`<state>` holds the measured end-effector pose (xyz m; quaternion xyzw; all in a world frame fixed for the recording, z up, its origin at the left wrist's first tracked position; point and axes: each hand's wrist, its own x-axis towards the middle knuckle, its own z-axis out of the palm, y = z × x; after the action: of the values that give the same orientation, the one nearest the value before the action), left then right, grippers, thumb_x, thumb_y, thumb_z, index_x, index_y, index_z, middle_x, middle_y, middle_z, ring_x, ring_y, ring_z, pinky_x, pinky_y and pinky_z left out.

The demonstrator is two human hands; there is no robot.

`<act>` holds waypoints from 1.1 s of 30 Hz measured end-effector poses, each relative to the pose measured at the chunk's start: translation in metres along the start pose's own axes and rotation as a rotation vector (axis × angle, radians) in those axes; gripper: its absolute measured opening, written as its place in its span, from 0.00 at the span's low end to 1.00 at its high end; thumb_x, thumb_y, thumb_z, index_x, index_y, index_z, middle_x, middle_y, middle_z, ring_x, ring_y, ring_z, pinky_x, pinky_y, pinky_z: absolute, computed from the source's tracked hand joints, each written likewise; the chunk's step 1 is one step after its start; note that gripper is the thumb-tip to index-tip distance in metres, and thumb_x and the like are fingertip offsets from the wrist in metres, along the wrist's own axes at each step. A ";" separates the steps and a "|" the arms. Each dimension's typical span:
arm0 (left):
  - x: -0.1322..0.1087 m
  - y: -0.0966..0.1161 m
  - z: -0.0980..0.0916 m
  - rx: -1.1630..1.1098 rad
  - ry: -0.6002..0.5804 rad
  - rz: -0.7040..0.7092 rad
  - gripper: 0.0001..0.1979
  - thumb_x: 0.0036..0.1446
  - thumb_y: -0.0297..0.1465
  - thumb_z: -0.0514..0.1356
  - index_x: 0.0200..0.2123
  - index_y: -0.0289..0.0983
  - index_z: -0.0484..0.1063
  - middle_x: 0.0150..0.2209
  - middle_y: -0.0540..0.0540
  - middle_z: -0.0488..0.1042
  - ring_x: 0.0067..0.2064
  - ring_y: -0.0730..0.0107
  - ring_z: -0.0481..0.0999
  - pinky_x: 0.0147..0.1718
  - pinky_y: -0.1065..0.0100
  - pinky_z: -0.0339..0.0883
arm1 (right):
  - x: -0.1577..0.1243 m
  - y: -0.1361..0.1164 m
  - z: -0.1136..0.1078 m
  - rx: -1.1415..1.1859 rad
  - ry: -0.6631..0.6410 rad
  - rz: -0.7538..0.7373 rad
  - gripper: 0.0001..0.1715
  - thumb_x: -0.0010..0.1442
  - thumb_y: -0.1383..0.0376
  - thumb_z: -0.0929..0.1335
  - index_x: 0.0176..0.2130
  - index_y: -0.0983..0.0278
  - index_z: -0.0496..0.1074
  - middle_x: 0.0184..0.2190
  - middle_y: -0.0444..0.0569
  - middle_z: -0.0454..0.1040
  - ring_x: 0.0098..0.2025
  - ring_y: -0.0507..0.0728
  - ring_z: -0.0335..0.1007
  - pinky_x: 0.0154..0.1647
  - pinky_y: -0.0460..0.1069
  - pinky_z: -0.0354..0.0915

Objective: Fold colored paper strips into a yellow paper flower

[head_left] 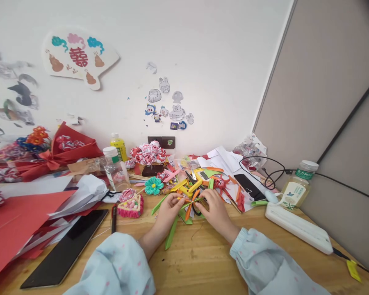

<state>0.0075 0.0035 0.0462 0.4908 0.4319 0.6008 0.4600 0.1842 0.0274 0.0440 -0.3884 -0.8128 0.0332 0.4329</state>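
Note:
Between both hands is a paper flower [188, 212] with narrow folded orange and green petals. My left hand [168, 209] pinches an orange petal on its left side. My right hand [214, 209] pinches the flower near its centre from the right; its fingertips partly cover it. Long green folded paper strips [171, 233] lie on the table just below the hands. Yellow folded paper pieces [195, 185] are heaped right behind them. A teal flower [154, 186] lies left of the heap, near a pink-edged heart-shaped box [130, 206].
A black tablet [66, 250], red paper [21, 223] and a clear bottle [115, 170] are on the left. To the right are a phone [249, 187], a white power strip [299, 228], a jar [298, 184] and a black cable [275, 159]. The wall [203, 49] rises behind.

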 end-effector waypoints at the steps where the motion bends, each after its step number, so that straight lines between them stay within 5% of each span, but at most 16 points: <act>1: -0.001 0.001 0.000 0.006 0.003 0.001 0.15 0.44 0.40 0.65 0.31 0.37 0.67 0.32 0.47 0.78 0.37 0.64 0.77 0.39 0.65 0.69 | 0.000 -0.001 -0.001 -0.031 0.030 -0.005 0.06 0.56 0.64 0.67 0.36 0.63 0.65 0.38 0.51 0.68 0.42 0.61 0.62 0.43 0.55 0.61; 4: -0.004 0.002 0.000 0.028 -0.002 0.007 0.13 0.46 0.39 0.64 0.30 0.37 0.68 0.32 0.47 0.78 0.36 0.65 0.78 0.37 0.65 0.70 | 0.000 -0.005 -0.003 -0.079 0.098 -0.007 0.11 0.55 0.63 0.68 0.38 0.64 0.65 0.40 0.53 0.67 0.44 0.62 0.61 0.44 0.56 0.59; 10: -0.002 -0.001 -0.001 0.082 -0.083 0.045 0.11 0.46 0.36 0.64 0.29 0.36 0.68 0.37 0.43 0.79 0.41 0.61 0.77 0.40 0.62 0.70 | -0.001 -0.007 -0.002 -0.046 -0.109 -0.061 0.13 0.52 0.67 0.69 0.39 0.64 0.66 0.38 0.51 0.69 0.42 0.61 0.61 0.42 0.54 0.60; 13: -0.001 -0.003 -0.002 0.125 -0.107 0.083 0.13 0.46 0.31 0.64 0.38 0.36 0.70 0.44 0.42 0.76 0.45 0.60 0.75 0.44 0.59 0.69 | -0.001 -0.007 -0.002 -0.036 -0.164 -0.081 0.07 0.56 0.71 0.66 0.38 0.63 0.67 0.36 0.49 0.70 0.40 0.59 0.62 0.42 0.53 0.59; 19: -0.006 -0.004 -0.007 0.822 -0.187 0.509 0.19 0.54 0.23 0.55 0.49 0.41 0.68 0.57 0.41 0.64 0.57 0.57 0.63 0.54 0.53 0.60 | -0.003 -0.006 0.002 -0.088 -0.214 -0.169 0.08 0.57 0.74 0.64 0.37 0.64 0.67 0.36 0.50 0.70 0.40 0.59 0.61 0.43 0.53 0.58; 22: -0.009 0.000 -0.007 1.077 -0.107 0.666 0.12 0.55 0.25 0.56 0.43 0.37 0.70 0.53 0.39 0.66 0.55 0.54 0.64 0.51 0.53 0.62 | -0.005 -0.006 0.005 -0.123 -0.207 -0.160 0.07 0.57 0.73 0.64 0.38 0.64 0.67 0.36 0.50 0.70 0.40 0.59 0.61 0.43 0.53 0.57; 25: -0.012 0.007 -0.003 1.270 -0.183 0.754 0.05 0.57 0.27 0.55 0.36 0.36 0.70 0.40 0.42 0.73 0.46 0.56 0.69 0.45 0.55 0.64 | -0.006 -0.006 0.006 -0.164 -0.214 -0.167 0.05 0.58 0.71 0.65 0.36 0.64 0.67 0.33 0.49 0.70 0.38 0.58 0.61 0.41 0.52 0.57; 33: -0.013 0.008 -0.002 1.437 -0.295 0.723 0.10 0.59 0.23 0.49 0.31 0.37 0.68 0.33 0.45 0.73 0.36 0.62 0.70 0.39 0.61 0.63 | -0.003 -0.010 0.003 -0.264 -0.266 -0.233 0.04 0.60 0.70 0.63 0.34 0.63 0.68 0.31 0.49 0.71 0.36 0.58 0.62 0.42 0.52 0.56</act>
<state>0.0060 -0.0107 0.0515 0.8489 0.4617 0.2179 -0.1369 0.1767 0.0189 0.0438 -0.3372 -0.8995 -0.0726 0.2681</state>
